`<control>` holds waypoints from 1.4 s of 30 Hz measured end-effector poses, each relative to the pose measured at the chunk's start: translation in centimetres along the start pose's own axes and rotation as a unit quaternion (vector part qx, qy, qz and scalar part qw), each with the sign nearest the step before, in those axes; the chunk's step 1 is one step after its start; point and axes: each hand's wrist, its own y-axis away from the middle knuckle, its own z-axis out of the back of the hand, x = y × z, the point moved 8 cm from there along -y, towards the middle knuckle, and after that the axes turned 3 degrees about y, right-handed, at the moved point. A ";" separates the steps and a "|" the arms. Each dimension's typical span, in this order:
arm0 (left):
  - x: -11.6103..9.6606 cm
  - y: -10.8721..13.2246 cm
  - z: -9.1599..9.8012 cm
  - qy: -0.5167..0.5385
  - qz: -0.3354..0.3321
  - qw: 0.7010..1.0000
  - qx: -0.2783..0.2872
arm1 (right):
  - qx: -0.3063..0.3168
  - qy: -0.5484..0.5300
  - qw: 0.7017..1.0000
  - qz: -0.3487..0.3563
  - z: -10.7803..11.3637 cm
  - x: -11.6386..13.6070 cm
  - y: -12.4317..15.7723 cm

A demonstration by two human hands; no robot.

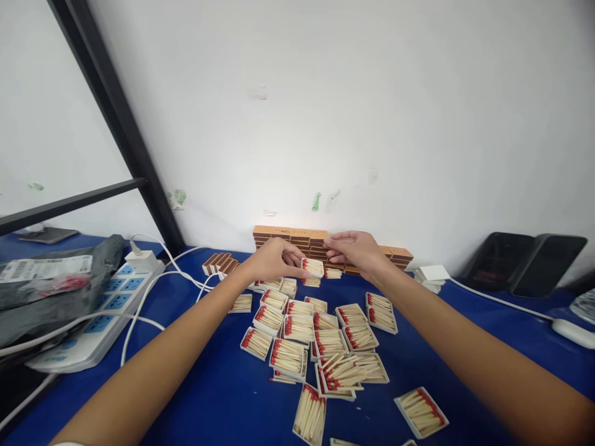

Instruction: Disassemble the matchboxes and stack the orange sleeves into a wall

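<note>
My left hand (275,259) is closed on a white matchbox tray (313,267) full of red-tipped matches, held just above the table. My right hand (356,251) reaches in from the right, its fingers pinched on a brown matchbox sleeve at the top of the stacked sleeves (297,239) against the wall. Several open trays of matches (325,337) lie scattered on the blue tabletop (223,384) below both hands. A short row of brown sleeves (220,263) stands to the left of my left hand.
A white power strip (100,306) with cables and a grey plastic bag (56,285) lie at the left. Two dark devices (523,260) lean on the wall at the right, with a white adapter (432,275) and cable. A black frame (121,130) rises at the left.
</note>
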 end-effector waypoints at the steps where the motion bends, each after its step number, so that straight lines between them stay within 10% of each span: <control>1: -0.1 0.0 0.0 -0.002 -0.001 1.000 0.002 | -0.001 -0.004 1.000 0.004 -0.1 0.0 -0.1; 10: 0.8 0.0 0.9 -0.001 0.005 1.000 0.002 | -0.097 0.271 0.933 0.215 0.7 2.4 -0.3; 19: -0.8 -0.1 -1.4 0.015 -0.015 1.000 -0.011 | 0.139 0.363 0.839 0.381 -0.1 1.2 5.8; 26: -3.5 0.3 -4.3 -0.100 -0.059 0.993 -0.019 | 0.149 0.404 0.822 0.372 1.2 -0.7 5.3; 42: -3.0 0.0 -0.5 -0.055 -0.025 0.996 -0.064 | 0.215 0.441 0.819 0.297 1.9 -4.3 2.7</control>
